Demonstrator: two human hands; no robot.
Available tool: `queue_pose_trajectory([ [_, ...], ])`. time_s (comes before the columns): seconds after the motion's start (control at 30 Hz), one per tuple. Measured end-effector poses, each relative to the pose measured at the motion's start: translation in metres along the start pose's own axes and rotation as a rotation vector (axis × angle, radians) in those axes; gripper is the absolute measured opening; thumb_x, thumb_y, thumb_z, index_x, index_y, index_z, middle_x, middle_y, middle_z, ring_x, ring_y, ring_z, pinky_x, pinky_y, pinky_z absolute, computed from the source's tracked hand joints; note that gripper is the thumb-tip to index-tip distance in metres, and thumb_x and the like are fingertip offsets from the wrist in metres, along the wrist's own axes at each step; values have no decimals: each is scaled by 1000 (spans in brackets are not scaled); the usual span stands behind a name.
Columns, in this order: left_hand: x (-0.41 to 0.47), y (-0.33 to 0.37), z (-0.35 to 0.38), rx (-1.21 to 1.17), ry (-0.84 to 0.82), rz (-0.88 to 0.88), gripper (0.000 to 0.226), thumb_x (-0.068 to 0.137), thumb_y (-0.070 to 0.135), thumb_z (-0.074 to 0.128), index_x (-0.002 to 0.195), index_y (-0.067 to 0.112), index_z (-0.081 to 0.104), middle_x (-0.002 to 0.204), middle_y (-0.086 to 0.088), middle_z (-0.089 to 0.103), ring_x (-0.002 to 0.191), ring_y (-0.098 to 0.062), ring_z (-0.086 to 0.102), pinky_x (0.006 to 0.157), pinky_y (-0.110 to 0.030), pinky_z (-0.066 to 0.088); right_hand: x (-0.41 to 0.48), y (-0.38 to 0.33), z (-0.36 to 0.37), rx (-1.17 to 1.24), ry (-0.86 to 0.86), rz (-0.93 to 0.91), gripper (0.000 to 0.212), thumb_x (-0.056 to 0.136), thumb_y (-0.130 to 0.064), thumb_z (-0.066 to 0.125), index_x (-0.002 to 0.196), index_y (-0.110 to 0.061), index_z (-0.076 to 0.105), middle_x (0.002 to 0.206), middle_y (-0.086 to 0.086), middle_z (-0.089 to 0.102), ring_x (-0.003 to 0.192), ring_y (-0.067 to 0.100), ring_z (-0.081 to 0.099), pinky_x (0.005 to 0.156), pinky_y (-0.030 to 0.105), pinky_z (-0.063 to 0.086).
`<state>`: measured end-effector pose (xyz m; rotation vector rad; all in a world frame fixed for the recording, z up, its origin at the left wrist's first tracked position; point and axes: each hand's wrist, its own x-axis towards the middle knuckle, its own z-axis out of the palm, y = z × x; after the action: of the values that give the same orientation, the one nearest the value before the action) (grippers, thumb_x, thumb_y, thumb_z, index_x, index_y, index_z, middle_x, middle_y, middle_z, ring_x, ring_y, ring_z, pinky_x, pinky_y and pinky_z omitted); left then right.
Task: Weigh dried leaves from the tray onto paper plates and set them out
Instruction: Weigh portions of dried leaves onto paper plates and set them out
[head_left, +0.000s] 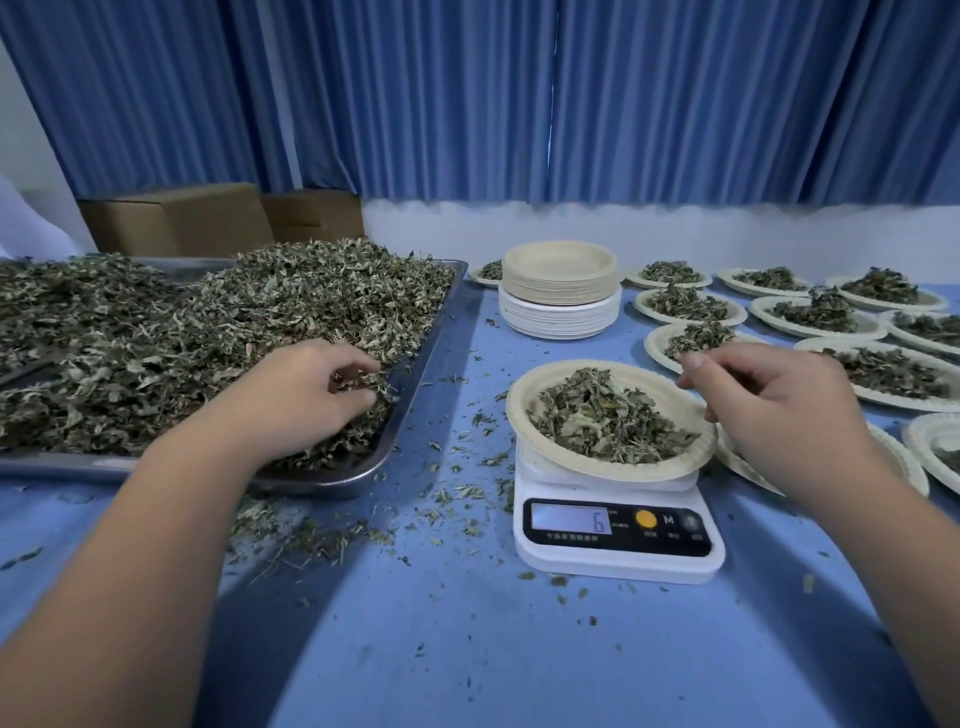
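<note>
A metal tray (415, 364) heaped with dried leaves (182, 332) fills the left of the table. My left hand (306, 389) lies in the pile near the tray's right rim, fingers curled round a clump of leaves. A white digital scale (613, 540) stands at centre right, its display reading 6. On it sits a paper plate (524, 410) holding a mound of leaves. My right hand (779, 410) hovers at that plate's right rim, fingers loosely curled, holding nothing that I can see.
A stack of empty paper plates (560, 291) stands behind the scale. Several filled plates (821, 317) cover the table's right side. Loose leaf bits (311, 540) litter the blue tabletop. Cardboard boxes (176, 218) sit behind the tray, before blue curtains.
</note>
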<state>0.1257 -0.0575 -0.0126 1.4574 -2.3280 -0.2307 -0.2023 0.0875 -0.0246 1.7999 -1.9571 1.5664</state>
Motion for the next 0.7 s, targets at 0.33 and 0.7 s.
queue_pose_trajectory([
  [0.33, 1, 4, 10, 230, -264, -91, 50, 84, 32, 74, 131, 34, 56, 107, -1, 43, 88, -17, 51, 75, -28, 40, -2, -1, 1, -4, -20, 0, 28, 90, -28, 60, 64, -25, 69, 53, 10, 57, 44, 9, 46, 44, 15, 32],
  [0.7, 5, -3, 18, 92, -49, -147, 25, 85, 8, 70, 96, 30, 67, 85, 0, 64, 57, -18, 60, 48, -24, 44, -1, 0, 0, -5, -1, 9, 27, 90, -29, 60, 65, -24, 70, 57, 6, 57, 46, 8, 46, 44, 14, 32],
])
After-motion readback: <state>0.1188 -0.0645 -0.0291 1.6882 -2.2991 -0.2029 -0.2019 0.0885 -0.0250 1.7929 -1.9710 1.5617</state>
